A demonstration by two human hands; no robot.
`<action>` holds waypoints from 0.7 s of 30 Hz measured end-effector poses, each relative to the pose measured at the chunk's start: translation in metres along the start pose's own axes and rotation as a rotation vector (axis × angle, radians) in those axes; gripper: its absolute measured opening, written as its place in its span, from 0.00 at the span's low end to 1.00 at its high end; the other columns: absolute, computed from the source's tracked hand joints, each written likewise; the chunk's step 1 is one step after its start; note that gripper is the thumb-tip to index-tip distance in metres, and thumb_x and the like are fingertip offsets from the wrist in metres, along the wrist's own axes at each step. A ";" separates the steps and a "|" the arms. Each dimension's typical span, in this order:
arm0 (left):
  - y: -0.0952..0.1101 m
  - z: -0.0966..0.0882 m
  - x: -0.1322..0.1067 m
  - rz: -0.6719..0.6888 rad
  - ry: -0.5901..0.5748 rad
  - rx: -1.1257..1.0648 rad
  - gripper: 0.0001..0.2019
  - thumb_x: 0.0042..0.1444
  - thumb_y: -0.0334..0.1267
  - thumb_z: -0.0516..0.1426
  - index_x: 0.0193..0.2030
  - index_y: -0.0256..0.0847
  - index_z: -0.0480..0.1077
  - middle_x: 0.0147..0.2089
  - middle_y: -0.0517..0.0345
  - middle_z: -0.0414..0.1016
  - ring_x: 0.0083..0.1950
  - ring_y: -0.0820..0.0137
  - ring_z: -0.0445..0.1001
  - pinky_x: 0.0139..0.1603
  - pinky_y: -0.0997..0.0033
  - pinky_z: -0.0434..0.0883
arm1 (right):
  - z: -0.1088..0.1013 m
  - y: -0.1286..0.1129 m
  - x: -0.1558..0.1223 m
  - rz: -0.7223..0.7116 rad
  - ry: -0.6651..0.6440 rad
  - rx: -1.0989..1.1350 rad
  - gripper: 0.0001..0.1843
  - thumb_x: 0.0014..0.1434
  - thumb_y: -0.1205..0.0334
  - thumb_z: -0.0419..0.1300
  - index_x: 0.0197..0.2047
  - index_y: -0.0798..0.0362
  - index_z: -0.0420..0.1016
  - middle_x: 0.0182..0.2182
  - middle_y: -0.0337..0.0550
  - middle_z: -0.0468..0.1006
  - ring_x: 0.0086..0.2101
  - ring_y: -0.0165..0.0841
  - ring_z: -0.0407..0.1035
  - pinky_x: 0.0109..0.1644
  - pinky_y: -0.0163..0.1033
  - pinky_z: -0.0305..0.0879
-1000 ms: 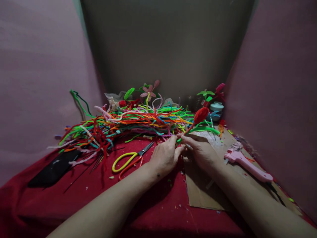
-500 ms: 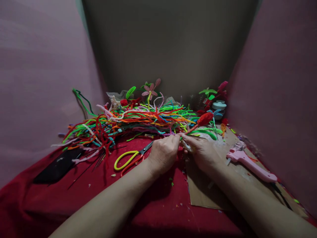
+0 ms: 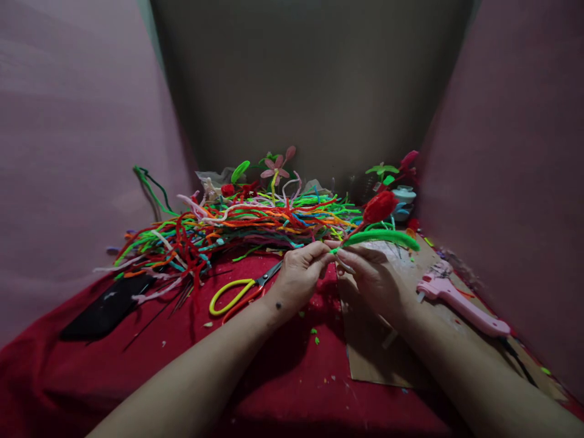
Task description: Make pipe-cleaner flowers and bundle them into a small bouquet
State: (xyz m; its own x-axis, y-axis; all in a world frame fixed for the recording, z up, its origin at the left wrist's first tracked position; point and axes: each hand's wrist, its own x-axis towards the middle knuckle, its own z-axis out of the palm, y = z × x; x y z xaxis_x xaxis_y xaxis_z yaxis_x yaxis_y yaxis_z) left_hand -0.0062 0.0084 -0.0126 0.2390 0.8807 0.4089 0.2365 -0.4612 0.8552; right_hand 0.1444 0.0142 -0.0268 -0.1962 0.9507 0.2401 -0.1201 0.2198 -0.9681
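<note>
My left hand (image 3: pixel 298 277) and my right hand (image 3: pixel 371 277) meet fingertip to fingertip over the red cloth (image 3: pixel 137 365), both pinched on the stem of a pipe-cleaner flower. Its red bud (image 3: pixel 379 207) points up and to the right, and a green leaf loop (image 3: pixel 383 238) sticks out to the right of my fingers. The stem itself is mostly hidden between my fingertips. Just behind my hands lies a big pile of coloured pipe cleaners (image 3: pixel 237 225).
Yellow-handled scissors (image 3: pixel 239 290) lie left of my left hand. A black flat object (image 3: pixel 107 307) sits further left. A cardboard sheet (image 3: pixel 387 353) lies under my right arm, with a pink glue gun (image 3: pixel 458 301) on it. Finished flowers (image 3: pixel 276 165) and a small pale jar (image 3: pixel 402 196) stand at the back.
My hands have lifted the flower slightly. The red bud has risen and the green leaf loop now stands out flat to the right, clear of the pile.
</note>
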 end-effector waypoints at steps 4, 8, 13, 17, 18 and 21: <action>0.003 0.001 0.002 -0.150 -0.049 -0.256 0.10 0.53 0.40 0.54 0.26 0.36 0.67 0.19 0.67 0.57 0.20 0.81 0.52 0.21 0.79 0.52 | -0.003 0.001 0.004 -0.090 -0.034 -0.045 0.08 0.55 0.59 0.60 0.37 0.43 0.80 0.31 0.38 0.78 0.34 0.34 0.67 0.42 0.40 0.60; 0.003 -0.001 0.002 -0.271 -0.099 -0.365 0.15 0.52 0.45 0.57 0.23 0.36 0.62 0.18 0.67 0.58 0.18 0.83 0.51 0.18 0.80 0.48 | -0.002 0.000 0.006 -0.078 -0.113 0.078 0.09 0.55 0.61 0.60 0.39 0.45 0.80 0.33 0.38 0.78 0.34 0.32 0.66 0.43 0.40 0.61; 0.002 -0.004 0.002 -0.379 -0.230 -0.615 0.13 0.51 0.44 0.59 0.29 0.36 0.65 0.17 0.69 0.57 0.14 0.85 0.48 0.16 0.81 0.46 | -0.002 0.002 0.005 -0.050 -0.121 0.212 0.10 0.52 0.60 0.63 0.39 0.45 0.80 0.33 0.40 0.79 0.34 0.32 0.68 0.44 0.42 0.62; 0.001 -0.006 0.002 -0.452 -0.354 -0.824 0.10 0.52 0.41 0.59 0.32 0.37 0.65 0.17 0.70 0.56 0.13 0.85 0.44 0.14 0.82 0.46 | -0.003 0.007 0.005 0.060 -0.160 0.330 0.11 0.49 0.56 0.65 0.39 0.46 0.80 0.32 0.41 0.80 0.36 0.34 0.70 0.42 0.42 0.65; 0.001 -0.006 0.002 -0.453 -0.372 -0.848 0.09 0.52 0.41 0.59 0.33 0.37 0.66 0.17 0.70 0.55 0.13 0.85 0.43 0.14 0.83 0.45 | -0.004 0.008 0.006 0.063 -0.160 0.328 0.12 0.49 0.56 0.65 0.39 0.47 0.80 0.32 0.41 0.80 0.36 0.34 0.70 0.42 0.42 0.65; -0.001 -0.007 0.002 -0.437 -0.394 -0.847 0.13 0.53 0.40 0.58 0.43 0.38 0.68 0.17 0.71 0.55 0.13 0.85 0.43 0.14 0.83 0.46 | -0.005 0.010 0.007 0.006 -0.148 0.279 0.11 0.50 0.58 0.65 0.39 0.49 0.80 0.31 0.41 0.79 0.36 0.33 0.69 0.44 0.41 0.64</action>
State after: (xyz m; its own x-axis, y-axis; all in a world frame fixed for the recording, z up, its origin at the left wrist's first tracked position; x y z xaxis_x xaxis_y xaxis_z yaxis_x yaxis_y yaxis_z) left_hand -0.0123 0.0113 -0.0101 0.6191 0.7853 0.0052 -0.3280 0.2525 0.9103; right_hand 0.1471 0.0241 -0.0349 -0.3352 0.9050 0.2619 -0.3770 0.1259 -0.9176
